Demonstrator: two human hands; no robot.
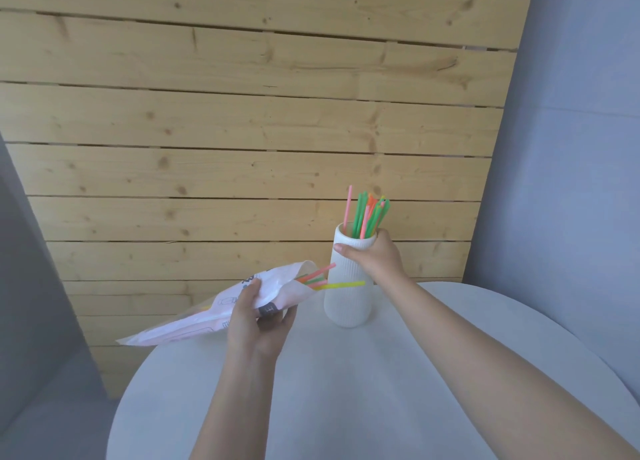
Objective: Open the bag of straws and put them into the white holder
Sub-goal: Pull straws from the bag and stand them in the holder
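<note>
A tall white ribbed holder stands upright on the round white table. Several green, pink and orange straws stick up out of its mouth. My right hand grips the holder near its rim, thumb across the front. My left hand holds the pale pink printed bag tilted above the table's far left edge, its open mouth pointing at the holder. Several straws poke out of the bag mouth; a yellow one reaches across the holder's side.
A wall of light wooden planks rises right behind the table. Grey walls flank it on both sides. The table's curved edge runs along the left, with grey floor below.
</note>
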